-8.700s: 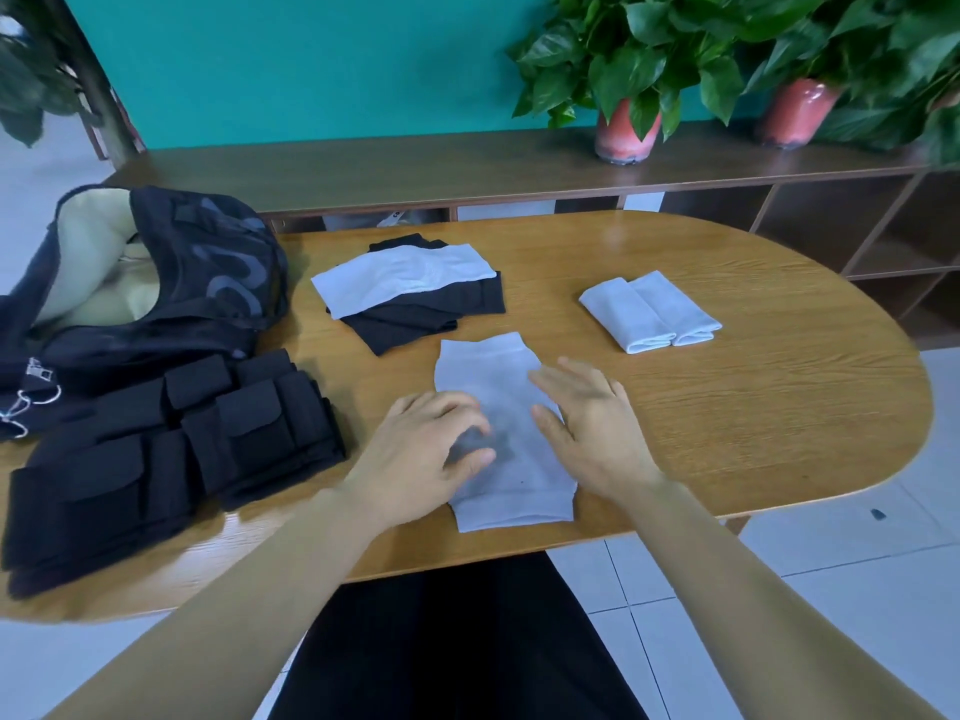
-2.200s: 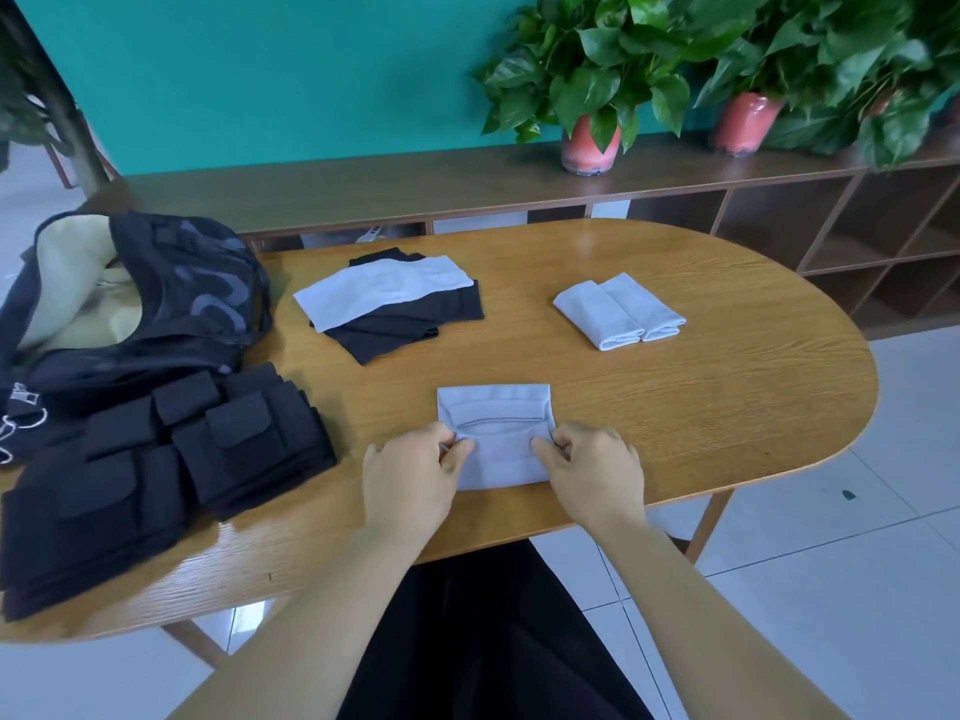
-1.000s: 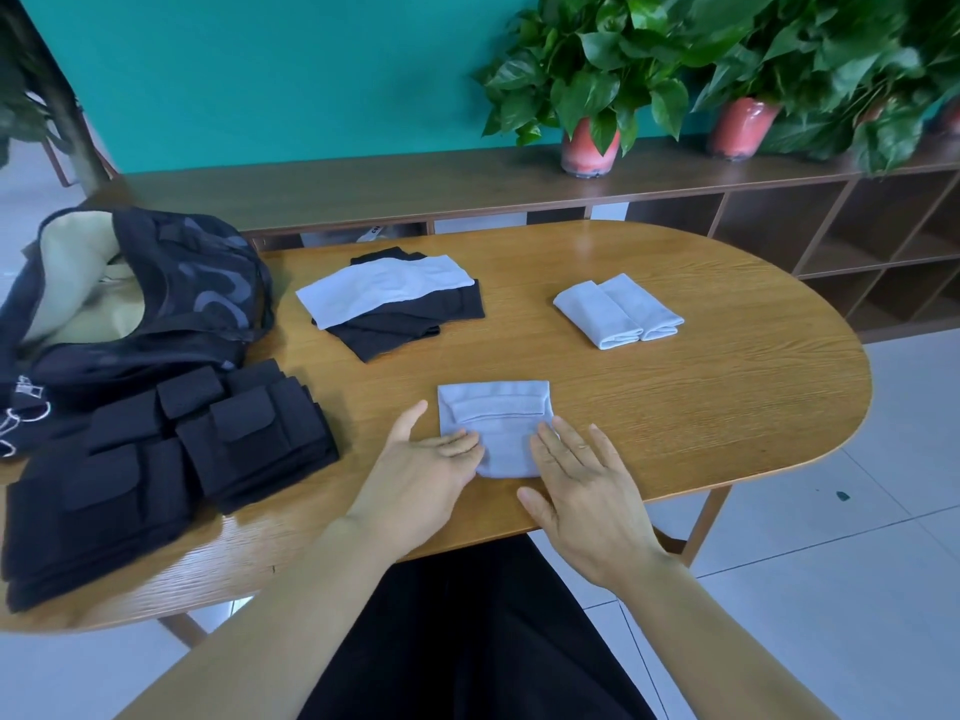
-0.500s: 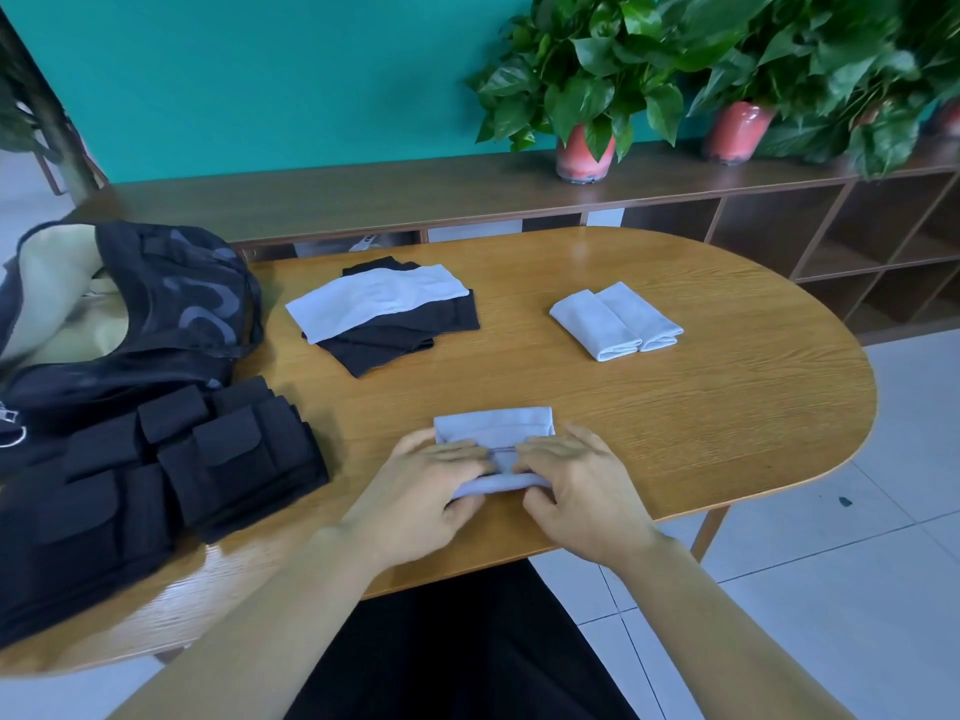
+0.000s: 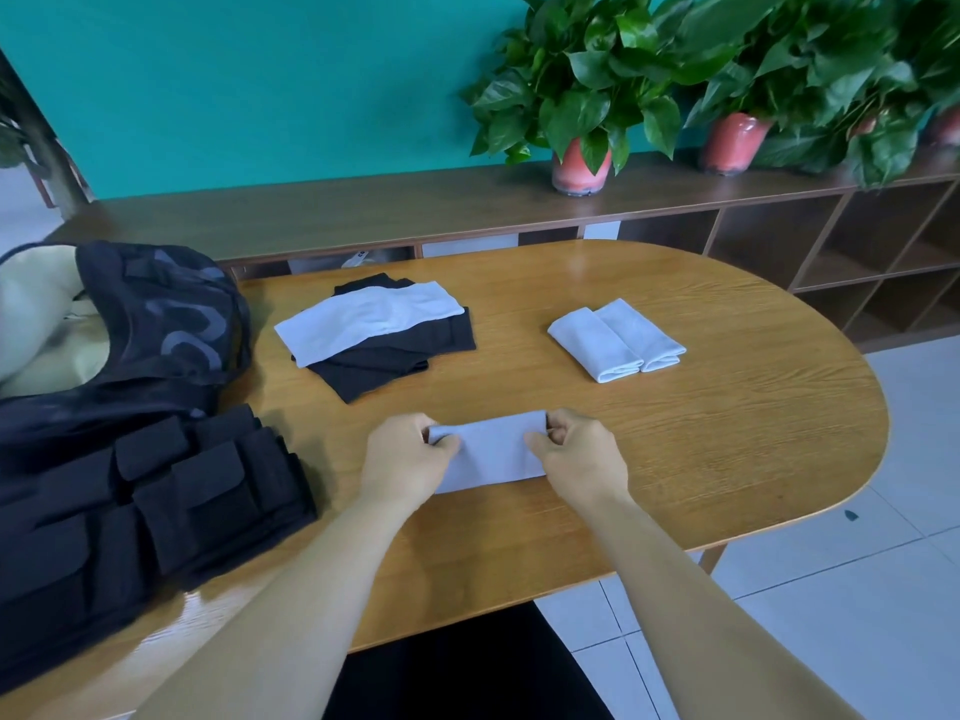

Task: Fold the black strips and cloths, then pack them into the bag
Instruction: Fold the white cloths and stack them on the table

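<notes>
Hands pinch a folded grey cloth point(image 5: 491, 452) on the table point(image 5: 727, 407). Left hand point(image 5: 405, 459) grips its left end, right hand point(image 5: 576, 454) its right end.

Indoor room, office or studio type; exact kind cannot be told. Oval wooden table point(image 5: 727, 407) under the hands gripping a cloth. Beyond the grip: long low wooden shelf unit point(image 5: 363, 210) with open cubbies point(image 5: 857, 252), against a teal wall point(image 5: 260, 80). Potted plants point(image 5: 582, 96) in pink pots on the shelf top, beyond and right. White tile floor point(image 5: 857, 615) below, right of the grip.
</notes>
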The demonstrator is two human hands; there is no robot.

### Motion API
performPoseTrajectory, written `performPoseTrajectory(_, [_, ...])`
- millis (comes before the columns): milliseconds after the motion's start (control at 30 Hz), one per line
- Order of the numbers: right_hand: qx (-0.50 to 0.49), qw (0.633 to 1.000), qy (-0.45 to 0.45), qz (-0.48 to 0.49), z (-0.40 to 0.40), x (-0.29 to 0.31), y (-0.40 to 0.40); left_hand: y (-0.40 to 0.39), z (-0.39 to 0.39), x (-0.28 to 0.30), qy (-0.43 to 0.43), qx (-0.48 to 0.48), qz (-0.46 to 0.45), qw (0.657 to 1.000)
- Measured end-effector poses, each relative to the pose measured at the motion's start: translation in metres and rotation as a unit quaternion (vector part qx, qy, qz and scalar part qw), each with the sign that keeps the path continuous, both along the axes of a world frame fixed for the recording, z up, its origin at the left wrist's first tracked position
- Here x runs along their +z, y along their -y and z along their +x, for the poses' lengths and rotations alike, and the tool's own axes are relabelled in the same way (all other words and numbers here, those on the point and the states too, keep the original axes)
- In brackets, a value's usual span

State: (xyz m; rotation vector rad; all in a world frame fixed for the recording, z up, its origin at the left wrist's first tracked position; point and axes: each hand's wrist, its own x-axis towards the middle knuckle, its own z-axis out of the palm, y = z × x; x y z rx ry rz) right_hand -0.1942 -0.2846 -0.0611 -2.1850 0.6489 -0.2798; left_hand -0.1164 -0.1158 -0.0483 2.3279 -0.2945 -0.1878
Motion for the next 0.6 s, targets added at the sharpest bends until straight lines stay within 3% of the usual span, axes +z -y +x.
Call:
performPoseTrajectory(300, [-0.030,0.995,-0.029,-0.090,0.001,-0.005,-0.005,-0.003,-0.004,-0.003,0.053,0.003,0.159,0.986])
performPoseTrajectory(467, [-0.030,0.994,-0.023,-0.100,0.001,-0.007,-0.003,-0.018,-0.003,-0.012,0.074,-0.005,0.146,0.986])
performPoseTrajectory(533, [-0.053,0.996,0.012,-0.068,-0.003,-0.005,-0.004,-0.023,-0.006,-0.009,0.080,0.022,0.104,0.991])
performPoseTrajectory(600, [-0.056,0.985,0.092,-0.138,-0.011,-0.003,-0.010,-0.026,-0.012,-0.004,0.134,0.044,0.075,0.987])
